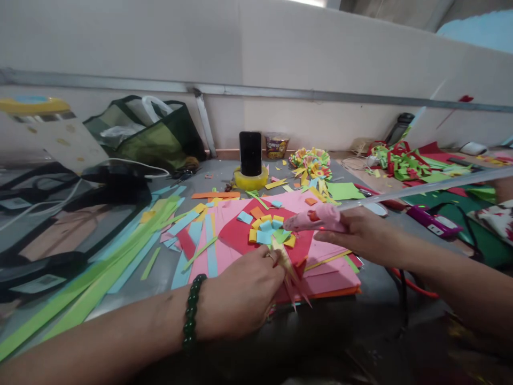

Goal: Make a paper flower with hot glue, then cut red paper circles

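My right hand [366,235] grips a pink glue gun [315,218], and a long clear glue stick [433,184] runs out of its back to the right. The gun's nozzle points left, close to a paper flower [269,230] of yellow, blue and green loops. That flower lies on a red paper square [230,231] on top of a pink paper stack [336,278]. My left hand [250,289], wearing a ring and a green bead bracelet [191,310], pinches pale pointed paper strips [290,267] at the flower's near edge. Its fingertips are partly hidden.
Long green and blue paper strips [116,262] spread across the left. A phone [250,153] stands in a yellow tape roll [251,179] ahead, beside a patterned cup [276,145] and finished paper flowers [311,164]. A purple device [433,222] and another person's arm are at right.
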Motion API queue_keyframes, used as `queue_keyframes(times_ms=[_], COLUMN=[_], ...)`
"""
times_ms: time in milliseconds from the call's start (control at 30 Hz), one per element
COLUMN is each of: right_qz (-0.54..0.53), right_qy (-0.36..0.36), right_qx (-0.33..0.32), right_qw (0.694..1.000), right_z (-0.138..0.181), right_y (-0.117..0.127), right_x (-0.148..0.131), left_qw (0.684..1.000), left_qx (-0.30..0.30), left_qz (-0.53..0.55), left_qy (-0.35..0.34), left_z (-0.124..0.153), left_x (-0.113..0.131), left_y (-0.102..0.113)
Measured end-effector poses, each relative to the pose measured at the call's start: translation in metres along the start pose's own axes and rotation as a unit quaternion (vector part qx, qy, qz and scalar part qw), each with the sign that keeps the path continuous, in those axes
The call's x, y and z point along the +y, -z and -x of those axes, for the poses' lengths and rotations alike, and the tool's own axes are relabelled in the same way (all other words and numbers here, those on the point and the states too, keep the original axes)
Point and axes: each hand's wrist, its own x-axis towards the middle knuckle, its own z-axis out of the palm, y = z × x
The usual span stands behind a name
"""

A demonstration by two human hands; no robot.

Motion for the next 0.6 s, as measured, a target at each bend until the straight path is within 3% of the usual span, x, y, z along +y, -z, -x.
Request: queue_keyframes(times_ms=[233,367,600], right_qz=[0.122,0.141,0.139], right_qy=[0.014,0.022,0.02], right_qx=[-0.05,-0.064,-0.05], right_qw=[0.991,0.988,0.989], right_z=[-0.02,-0.021,-0.019], right_y=[-0.011,-0.011,-0.011], right_x=[-0.015,-0.022,-0.008], left_qw=[1.0,0.999,0.998], left_qx=[0.005,-0.024,0.022], left_qz=[-0.009,-0.023,-0.062], left_qy=[-0.011,-0.014,-0.02], left_z=[-0.002,-0.003,-0.001], left_x=[0.0,0.001,0.001], left_y=[-0.001,0.001,-0.007])
